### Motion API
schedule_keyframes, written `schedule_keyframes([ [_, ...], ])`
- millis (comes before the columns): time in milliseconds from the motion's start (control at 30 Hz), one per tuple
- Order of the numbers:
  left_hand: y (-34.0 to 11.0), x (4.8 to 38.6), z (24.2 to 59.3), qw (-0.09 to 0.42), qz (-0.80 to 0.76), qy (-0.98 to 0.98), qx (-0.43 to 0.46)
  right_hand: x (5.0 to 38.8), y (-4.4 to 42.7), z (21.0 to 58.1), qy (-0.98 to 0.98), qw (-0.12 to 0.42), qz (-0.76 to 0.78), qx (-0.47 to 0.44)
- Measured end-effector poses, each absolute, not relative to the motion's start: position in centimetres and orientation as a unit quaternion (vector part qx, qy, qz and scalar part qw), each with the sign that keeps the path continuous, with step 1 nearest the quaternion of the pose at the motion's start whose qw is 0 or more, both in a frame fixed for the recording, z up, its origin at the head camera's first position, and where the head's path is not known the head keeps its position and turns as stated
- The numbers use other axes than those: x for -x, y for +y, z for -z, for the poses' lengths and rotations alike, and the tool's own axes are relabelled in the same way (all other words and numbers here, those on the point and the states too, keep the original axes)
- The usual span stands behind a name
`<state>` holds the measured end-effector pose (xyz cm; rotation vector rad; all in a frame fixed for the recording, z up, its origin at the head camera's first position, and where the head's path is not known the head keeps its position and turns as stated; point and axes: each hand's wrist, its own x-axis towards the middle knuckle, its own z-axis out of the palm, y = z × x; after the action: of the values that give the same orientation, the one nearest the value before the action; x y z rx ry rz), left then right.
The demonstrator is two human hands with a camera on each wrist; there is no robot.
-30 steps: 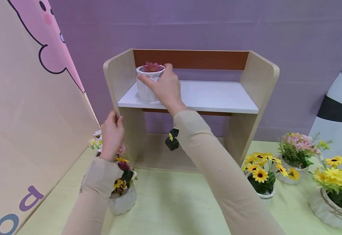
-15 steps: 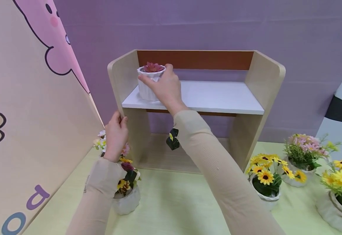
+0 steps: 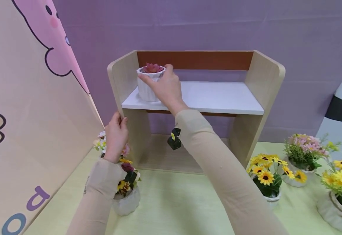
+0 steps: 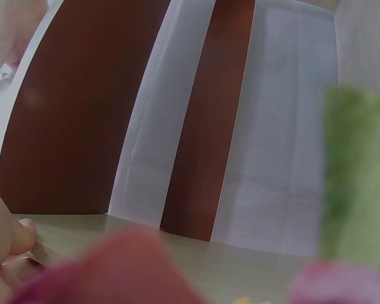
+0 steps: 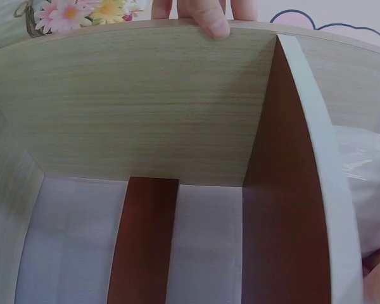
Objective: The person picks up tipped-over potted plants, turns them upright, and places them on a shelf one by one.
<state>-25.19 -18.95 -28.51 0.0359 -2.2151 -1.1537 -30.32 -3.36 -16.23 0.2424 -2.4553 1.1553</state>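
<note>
A white ribbed pot (image 3: 147, 89) with a red succulent (image 3: 153, 68) stands at the left end of the white upper shelf (image 3: 218, 94). My right hand (image 3: 169, 86) grips the pot from its right side, thumb across the front near the rim. Lower left, my left hand (image 3: 116, 135) holds the front edge of the rack's left side panel (image 3: 123, 71), just below shelf height. In the right wrist view, fingers of the left hand (image 5: 206, 14) curl over the panel edge, and part of the white pot (image 5: 364, 190) shows beyond the shelf.
Potted flowers stand on the table (image 3: 159, 202): a mixed one (image 3: 126, 202) under my left forearm, and at the right yellow sunflowers (image 3: 265, 176), a pink bunch (image 3: 306, 147) and a yellow bunch (image 3: 341, 182). A printed panel (image 3: 47, 130) rises at the left. A dark wrist-mounted item (image 3: 174, 139) hangs below my right cuff.
The head view has shifted slightly, so the rack and flowers appear a little further right than a second ago. Both hands keep their holds, and the pot stays at the shelf's left end.
</note>
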Motion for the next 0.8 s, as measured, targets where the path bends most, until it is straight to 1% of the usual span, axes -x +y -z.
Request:
schedule_keyframes([
  [100, -18.9, 25.3, 28.6, 0.318, 0.435, -0.842, -0.011, 30.3, -3.0, 16.0, -0.884, 0.183, -0.423, -0.082],
  [267, -18.9, 25.3, 28.6, 0.331, 0.422, -0.844, -0.014, 30.2, -2.4, 15.6, -0.878, 0.171, -0.437, -0.091],
  [467, -19.1, 25.4, 28.5, 0.336, 0.417, -0.845, -0.012, 30.0, -1.1, 15.4, -0.875, 0.171, -0.44, -0.109],
  [800, -19.0, 25.5, 28.4, 0.337, 0.416, -0.844, -0.014, 29.4, 0.8, 15.8, -0.895, 0.182, -0.373, -0.161],
])
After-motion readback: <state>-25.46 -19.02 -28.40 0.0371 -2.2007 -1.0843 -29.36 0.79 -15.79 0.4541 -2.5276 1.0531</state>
